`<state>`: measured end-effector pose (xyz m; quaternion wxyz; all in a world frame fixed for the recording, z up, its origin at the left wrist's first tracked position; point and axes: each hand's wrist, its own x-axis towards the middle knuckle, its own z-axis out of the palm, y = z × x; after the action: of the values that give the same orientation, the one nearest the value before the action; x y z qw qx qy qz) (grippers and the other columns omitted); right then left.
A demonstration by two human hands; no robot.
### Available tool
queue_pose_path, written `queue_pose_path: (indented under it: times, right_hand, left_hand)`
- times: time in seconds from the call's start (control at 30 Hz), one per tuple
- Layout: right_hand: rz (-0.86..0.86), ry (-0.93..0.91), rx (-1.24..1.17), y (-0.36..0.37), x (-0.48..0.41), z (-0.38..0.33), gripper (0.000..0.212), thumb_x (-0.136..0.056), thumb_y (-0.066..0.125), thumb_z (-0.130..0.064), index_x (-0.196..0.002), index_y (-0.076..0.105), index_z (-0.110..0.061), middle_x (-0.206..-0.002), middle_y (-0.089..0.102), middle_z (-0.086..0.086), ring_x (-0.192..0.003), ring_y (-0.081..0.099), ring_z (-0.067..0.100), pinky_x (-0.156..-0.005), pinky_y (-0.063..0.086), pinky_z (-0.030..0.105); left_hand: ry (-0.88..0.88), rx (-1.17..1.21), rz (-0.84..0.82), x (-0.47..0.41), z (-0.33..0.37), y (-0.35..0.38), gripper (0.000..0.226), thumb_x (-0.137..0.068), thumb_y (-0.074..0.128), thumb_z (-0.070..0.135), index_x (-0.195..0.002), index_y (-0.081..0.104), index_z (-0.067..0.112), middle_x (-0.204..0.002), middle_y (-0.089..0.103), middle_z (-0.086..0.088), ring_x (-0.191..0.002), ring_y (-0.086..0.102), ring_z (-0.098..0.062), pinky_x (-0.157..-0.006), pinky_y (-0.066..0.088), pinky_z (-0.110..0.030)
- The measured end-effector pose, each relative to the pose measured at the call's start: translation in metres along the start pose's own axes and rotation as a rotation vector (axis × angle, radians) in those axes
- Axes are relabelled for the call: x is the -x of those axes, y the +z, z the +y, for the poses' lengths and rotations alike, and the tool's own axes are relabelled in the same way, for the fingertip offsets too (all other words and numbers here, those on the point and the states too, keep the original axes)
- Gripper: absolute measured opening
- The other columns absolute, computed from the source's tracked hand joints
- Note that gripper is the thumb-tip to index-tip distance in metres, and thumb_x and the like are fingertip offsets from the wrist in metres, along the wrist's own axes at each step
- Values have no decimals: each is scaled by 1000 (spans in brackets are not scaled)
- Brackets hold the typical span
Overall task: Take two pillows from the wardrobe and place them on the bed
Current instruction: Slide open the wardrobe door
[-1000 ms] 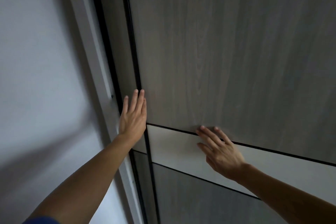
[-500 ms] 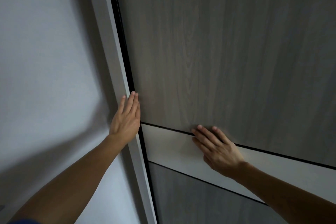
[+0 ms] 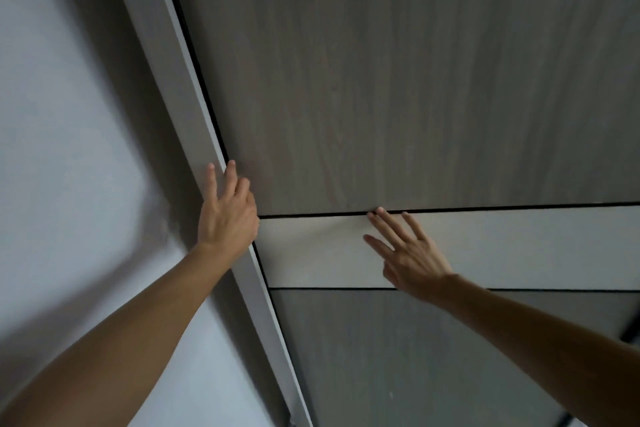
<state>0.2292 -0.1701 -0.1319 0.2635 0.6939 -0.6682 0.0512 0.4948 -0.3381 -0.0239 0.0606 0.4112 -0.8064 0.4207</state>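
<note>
The wardrobe's sliding door [image 3: 398, 87] fills the view, grey wood grain above a pale horizontal band [image 3: 519, 246] and a darker panel below. The door sits against the pale frame [image 3: 194, 121] on its left, with only a thin dark line between them. My left hand [image 3: 227, 215] lies over the door's left edge and the frame, fingers up and slightly apart. My right hand [image 3: 408, 253] rests flat on the pale band, fingers spread, holding nothing. No pillows or bed are in view.
A plain white wall [image 3: 69, 149] runs along the left of the wardrobe frame, with shadows across it. A dark gap [image 3: 630, 333] shows at the far right edge.
The door has slid left until its edge meets the frame, and the dark gap beside it has closed. Both hands moved left with it, and the view tilted.
</note>
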Motion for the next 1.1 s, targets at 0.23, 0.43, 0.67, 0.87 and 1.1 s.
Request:
queue_pose_path:
  times: [0.23, 0.43, 0.67, 0.87, 1.1]
  right_hand:
    - [-191, 255, -57, -23, 116, 60, 44, -76, 62, -23, -119, 59, -15, -122, 63, 12, -104, 62, 30, -83, 52, 39]
    - [-359, 483, -41, -49, 262, 130, 33, -85, 46, -29, -116, 54, -20, -107, 61, 5, -98, 61, 28, -70, 48, 38]
    - [-483, 754, 13, -77, 447, 223, 32, -86, 48, -31, -116, 54, -23, -109, 63, 2, -101, 63, 25, -72, 49, 35]
    - [-564, 909, 2, -78, 544, 273, 30, -88, 46, -31, -115, 54, -23, -111, 63, 1, -100, 63, 26, -71, 49, 35]
    - [-611, 937, -57, -32, 594, 329, 28, -87, 47, -29, -113, 53, -22, -113, 62, 1, -103, 62, 26, -70, 48, 35]
  left_hand:
    - [100, 512, -29, 13, 106, -44, 12, -77, 61, 18, -78, 61, 6, -78, 67, -14, -74, 62, -33, -65, 47, -38]
    - [317, 709, -108, 15, 266, -124, 16, -85, 46, 26, -78, 54, 15, -85, 68, -5, -78, 64, -28, -60, 41, -32]
    - [528, 892, -125, 37, 458, -242, 23, -86, 49, 33, -89, 62, 15, -97, 71, -9, -91, 65, -32, -73, 50, -35]
    - [689, 916, -176, 52, 567, -303, 24, -85, 49, 36, -90, 61, 16, -99, 70, -8, -92, 65, -32, -74, 50, -35]
    - [768, 960, -307, 21, 686, -320, 23, -85, 51, 37, -94, 63, 19, -104, 69, -8, -98, 63, -31, -78, 49, -35]
